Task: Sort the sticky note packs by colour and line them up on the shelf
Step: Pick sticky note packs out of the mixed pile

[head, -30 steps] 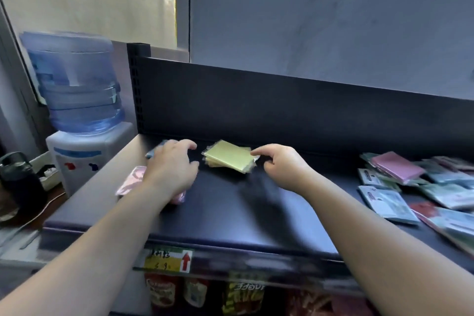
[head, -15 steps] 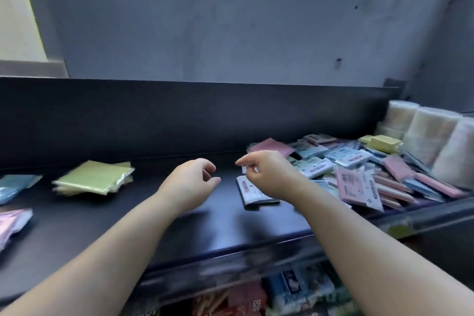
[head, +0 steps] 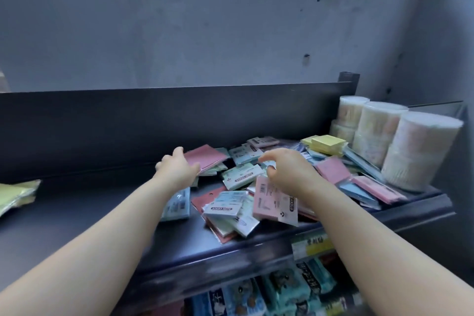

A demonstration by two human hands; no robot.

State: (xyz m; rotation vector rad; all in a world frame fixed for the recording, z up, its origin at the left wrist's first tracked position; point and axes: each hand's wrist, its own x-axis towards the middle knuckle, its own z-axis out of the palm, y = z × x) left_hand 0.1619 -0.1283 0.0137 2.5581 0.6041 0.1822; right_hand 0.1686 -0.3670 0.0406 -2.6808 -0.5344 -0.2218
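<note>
Packs [head: 241, 179] heaped on shelf [head: 102, 213], right side | left hand [head: 179, 169] spread, touching pink pack [head: 205, 160] | right hand [head: 287, 169] spread, empty | light, film-slick: pinch edges.

yellow-green packs [head: 15, 196]: cut off at left edge | lower-shelf goods [head: 282, 292]: blurred, labels unreadable

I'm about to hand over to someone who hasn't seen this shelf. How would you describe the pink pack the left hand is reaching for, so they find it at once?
Start at the black shelf and find the jumbled heap of sticky note packs on its right half. At the heap's back left corner, against the shelf's back panel, lies the dusky pink pack, under the left hand. Unlike the label-up packs beside it, it shows one plain pink face.
</note>
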